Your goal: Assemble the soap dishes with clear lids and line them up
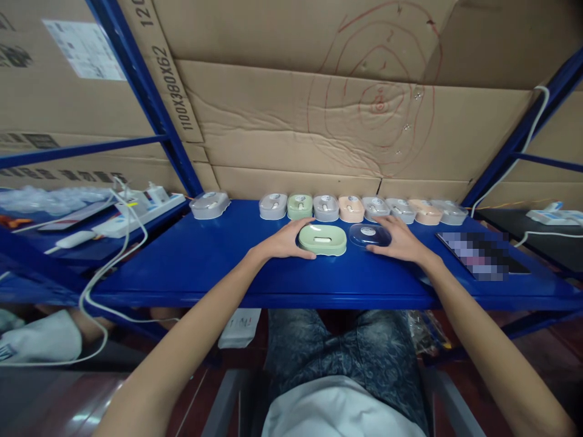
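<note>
A blue metal shelf [204, 267] serves as the bench here, backed by flattened brown cardboard [291, 121] and framed by blue uprights. On it the left hand's fingers [298, 229] curl loosely against the left end of a pale green case [322, 239], touching its side rather than gripping it; the hand is not closed round anything. The left hand [285, 241] lies low on the shelf, its forearm running back toward the camera. The right hand [398, 241] rests flat and relaxed, its fingers [380, 223] spread over the right edge of a clear lid [369, 234] that lies just beside the green case, nearly touching it. The case sits mid-shelf, in front of a row of similar cases [359, 208] in grey, green and peach along the back, with one more grey case [210, 204] apart to the left. The green case looks like light, stiff moulded plastic with a smooth, likely slippery shell; taking it by its two long sides would seem surest. The lid looks thin and easily scratched, best lifted by its rim. A power strip [136, 212] with white cables lies on the left shelf
</note>
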A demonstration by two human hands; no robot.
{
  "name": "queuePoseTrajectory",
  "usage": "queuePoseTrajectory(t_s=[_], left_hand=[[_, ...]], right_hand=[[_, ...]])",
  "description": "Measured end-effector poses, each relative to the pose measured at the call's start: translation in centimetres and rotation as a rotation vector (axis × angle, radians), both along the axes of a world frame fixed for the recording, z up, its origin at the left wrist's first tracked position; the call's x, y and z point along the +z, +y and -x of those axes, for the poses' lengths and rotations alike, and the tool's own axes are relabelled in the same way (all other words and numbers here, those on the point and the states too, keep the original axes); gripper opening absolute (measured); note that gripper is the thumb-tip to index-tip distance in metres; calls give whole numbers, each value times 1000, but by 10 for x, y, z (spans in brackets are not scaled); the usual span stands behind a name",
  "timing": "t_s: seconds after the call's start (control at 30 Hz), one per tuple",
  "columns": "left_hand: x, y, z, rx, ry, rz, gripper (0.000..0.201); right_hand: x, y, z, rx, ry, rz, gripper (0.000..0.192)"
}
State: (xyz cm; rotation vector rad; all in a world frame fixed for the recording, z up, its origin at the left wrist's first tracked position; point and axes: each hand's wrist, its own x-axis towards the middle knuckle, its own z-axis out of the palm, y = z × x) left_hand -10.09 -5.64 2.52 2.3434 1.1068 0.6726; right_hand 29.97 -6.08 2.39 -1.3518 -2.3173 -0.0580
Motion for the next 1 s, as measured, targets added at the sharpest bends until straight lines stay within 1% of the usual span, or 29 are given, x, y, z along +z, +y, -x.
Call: queuePoseTrajectory(t_s=[0.1, 0.17, 0.27, 0.3, 0.37, 0.43, 0.53, 0.63, 0.77, 0.83, 0.93, 1.0], left_hand=[[0, 1, 2, 4, 19, 7, 122], [-2, 2, 3, 8, 18, 12, 121], [-6, 5, 4, -4, -12, -2, 119], [-7, 6, 4, -11, -26, -10, 118], [-9, 7, 4, -20, -41, -18, 118], [-9, 8, 4, -18, -36, -11, 119], [-9, 7, 3, -21, -26, 1, 121], [-9, 7, 2, -29, -37, -2, 121], [-10, 6, 2, -12, -34, 21, 124], [-10, 6, 2, 2, -34, 37, 128], [-12, 8, 3, 0, -57, 47, 133], [-13, 9, 3, -16, -76, 40, 133]], right_hand=[[13, -8, 31, 93, 64, -20, 101], [17, -8, 57, 179, 86, 2, 107], [14, 0, 92, 295, 78, 48, 113], [11, 3, 101, 336, 77, 61, 112], [5, 9, 114, 406, 79, 85, 104], [0, 12, 119, 438, 98, 94, 91], [-6, 12, 118, 448, 153, 78, 73], [-8, 10, 115, 442, 190, 73, 64], [-5, 6, 117, 436, 251, 90, 52], [-4, 5, 119, 435, 271, 99, 49], [-2, 4, 120, 410, 305, 99, 51], [0, 6, 118, 382, 372, 88, 54]])
